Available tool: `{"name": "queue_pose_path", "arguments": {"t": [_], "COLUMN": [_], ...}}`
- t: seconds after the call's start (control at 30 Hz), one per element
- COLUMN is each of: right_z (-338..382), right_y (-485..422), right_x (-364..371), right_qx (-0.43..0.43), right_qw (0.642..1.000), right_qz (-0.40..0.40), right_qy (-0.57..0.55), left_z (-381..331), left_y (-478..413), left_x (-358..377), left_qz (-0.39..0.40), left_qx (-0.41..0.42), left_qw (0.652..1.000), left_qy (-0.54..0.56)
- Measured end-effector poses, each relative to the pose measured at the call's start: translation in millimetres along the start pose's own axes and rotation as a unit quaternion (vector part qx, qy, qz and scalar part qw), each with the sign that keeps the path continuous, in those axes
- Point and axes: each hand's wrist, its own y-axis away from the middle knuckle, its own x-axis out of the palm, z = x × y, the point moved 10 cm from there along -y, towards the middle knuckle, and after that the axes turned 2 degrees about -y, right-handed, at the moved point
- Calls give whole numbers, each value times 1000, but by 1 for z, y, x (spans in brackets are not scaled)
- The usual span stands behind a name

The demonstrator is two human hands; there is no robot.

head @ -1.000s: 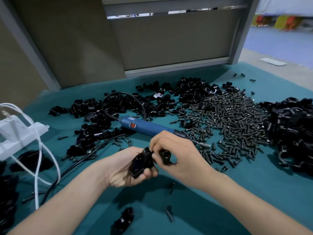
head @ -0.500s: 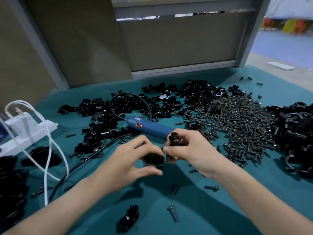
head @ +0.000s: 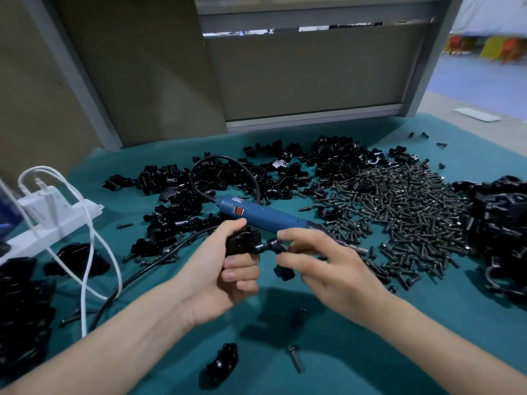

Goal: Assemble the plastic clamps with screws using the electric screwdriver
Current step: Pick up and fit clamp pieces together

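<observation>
Near the front edge of the worktop (head: 462,303), centre:

1. Left grip (head: 225,275). Thumb and fingers were curled round a black plastic clamp (head: 242,243), which was raised clear of the cloth. Its open side was turned toward the other hand, probably so a part could be offered to it.
2. Right grip (head: 330,269). Thumb and forefinger were pinched on a small black piece (head: 269,247) that touched the clamp's side. Whether it was a screw or a clamp part could not be told.
3. Dark piece (head: 285,273), below the right fingers. Whether it was held or lying on the cloth was unclear.
4. Electric screwdriver (head: 265,216), blue. It lay flat and unheld just behind both hands, with its tip toward the screws, likely parked within reach until hand-fitting was finished.
5. Heap of screws (head: 413,212), toward the right edge, close beside the right hand for picking.
6. Clamp parts (head: 256,172), black, strewn along the far edge. A second pile (head: 502,223) sat at the right edge.
7. Loose screw (head: 295,362) and loose clamp half (head: 219,364), at the front edge below the hands.
8. White power strip (head: 60,223) with white cables, at the left edge.

Judged stage: the parts were being mated by hand and driving had not begun.
</observation>
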Motion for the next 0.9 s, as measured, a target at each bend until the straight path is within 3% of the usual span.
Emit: {"name": "queue_pose_path", "arguments": {"t": [0.03, 0.07, 0.13, 0.17, 0.2, 0.3, 0.43, 0.53, 0.63, 0.7, 0.9], "right_z": [-10, -24, -39, -40, -38, -33, -36, -42, -44, -42, -44], "right_y": [3, 7, 17, 20, 19, 9, 7, 13, 21, 24, 29], "right_x": [-3, -2, 18, 27, 32, 35, 32, 37, 49, 53, 56], "right_qx": [74, 170, 331, 371, 388, 396, 400, 432, 474, 492, 511], "right_qw": [993, 961, 815, 758, 739, 745, 746, 727, 708, 706, 743], "right_qz": [-23, -46, -66, -62, -46, -18, -48, -67, -28, 8, 113], "right_qy": [-86, -214, -472, -533, -549, -537, -529, -529, -523, -509, -417], "left_z": [-4, -9, -18, -21, -22, -24, -26, -32, -42, -43, -37], "left_y": [0, 0, 0, 1, 2, 6, 10, 13, 23, 32, 52], "left_x": [1, 3, 8, 10, 12, 12, 5, 6, 17, 23, 36], "left_qz": [0, 1, 6, 9, 11, 18, 1, -6, 13, 9, -34], "left_qx": [22, 48, 96, 112, 122, 137, 167, 220, 324, 384, 504], "left_qw": [1000, 998, 993, 990, 988, 984, 975, 948, 873, 800, 580], "left_qy": [-15, -34, -72, -85, -95, -115, -147, -231, -363, -461, -639]}}
